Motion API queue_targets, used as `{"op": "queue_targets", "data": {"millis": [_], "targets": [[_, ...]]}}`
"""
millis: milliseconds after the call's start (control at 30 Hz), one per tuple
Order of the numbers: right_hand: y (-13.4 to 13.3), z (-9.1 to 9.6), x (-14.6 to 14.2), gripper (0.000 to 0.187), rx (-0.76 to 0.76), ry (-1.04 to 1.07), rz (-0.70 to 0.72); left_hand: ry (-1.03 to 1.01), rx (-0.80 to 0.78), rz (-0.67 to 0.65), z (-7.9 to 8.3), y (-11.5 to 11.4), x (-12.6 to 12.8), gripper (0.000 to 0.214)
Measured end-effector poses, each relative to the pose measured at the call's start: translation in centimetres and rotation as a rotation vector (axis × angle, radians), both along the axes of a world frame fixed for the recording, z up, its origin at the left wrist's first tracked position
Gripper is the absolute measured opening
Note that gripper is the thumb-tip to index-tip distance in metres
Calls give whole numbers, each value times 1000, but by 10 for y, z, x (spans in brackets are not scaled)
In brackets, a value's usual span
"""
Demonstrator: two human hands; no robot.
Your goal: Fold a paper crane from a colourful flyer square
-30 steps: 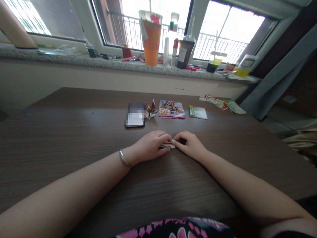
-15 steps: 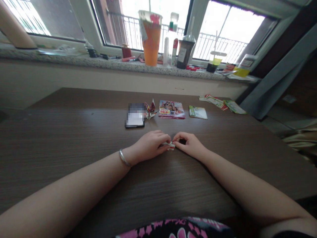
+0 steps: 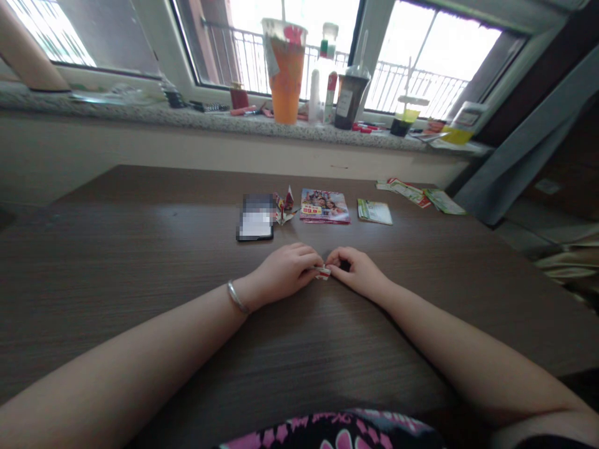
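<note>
A small folded piece of paper [image 3: 322,273], white with red print, sits between my two hands just above the table. My left hand [image 3: 291,269] pinches its left side, fingers curled over it. At its right edge, the thumb and index finger of my right hand [image 3: 356,269] close in a pinch on the paper. Part of the paper is hidden by the fingers. Beyond my hands stands a folded paper figure [image 3: 284,207] in red and white, beside a phone [image 3: 255,226] with a blurred screen. A stack of colourful printed leaflets [image 3: 324,206] lies to its right.
Green-and-white paper sheets [image 3: 374,212] lie right of the leaflets, with more printed strips [image 3: 407,192] at the far right corner. On the granite windowsill [image 3: 210,118] stand a large orange drink cup [image 3: 286,81], a dark drink cup [image 3: 350,100] and several bottles.
Both hands have shifted very slightly away from me with the paper. The paper has tilted a little between the fingers, and less of it shows.
</note>
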State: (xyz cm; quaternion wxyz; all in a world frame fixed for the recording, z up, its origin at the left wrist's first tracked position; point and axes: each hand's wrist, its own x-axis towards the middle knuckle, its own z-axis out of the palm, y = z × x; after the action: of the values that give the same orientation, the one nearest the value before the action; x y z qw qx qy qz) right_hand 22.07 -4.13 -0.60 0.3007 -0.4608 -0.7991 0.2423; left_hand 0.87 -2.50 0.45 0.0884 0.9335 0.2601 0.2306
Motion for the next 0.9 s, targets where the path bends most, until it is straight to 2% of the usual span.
{"op": "queue_targets", "data": {"millis": [500,767,900], "targets": [[0,1,-2,3,-45,14,-49,-67,0,22,-8,6,-1,15],[-1,1,-1,2,-8,-14,-61,17,107,9,-5,5,-3,17],[-2,0,0,2,19,-46,-58,39,100,-15,-7,7,-4,20]]}}
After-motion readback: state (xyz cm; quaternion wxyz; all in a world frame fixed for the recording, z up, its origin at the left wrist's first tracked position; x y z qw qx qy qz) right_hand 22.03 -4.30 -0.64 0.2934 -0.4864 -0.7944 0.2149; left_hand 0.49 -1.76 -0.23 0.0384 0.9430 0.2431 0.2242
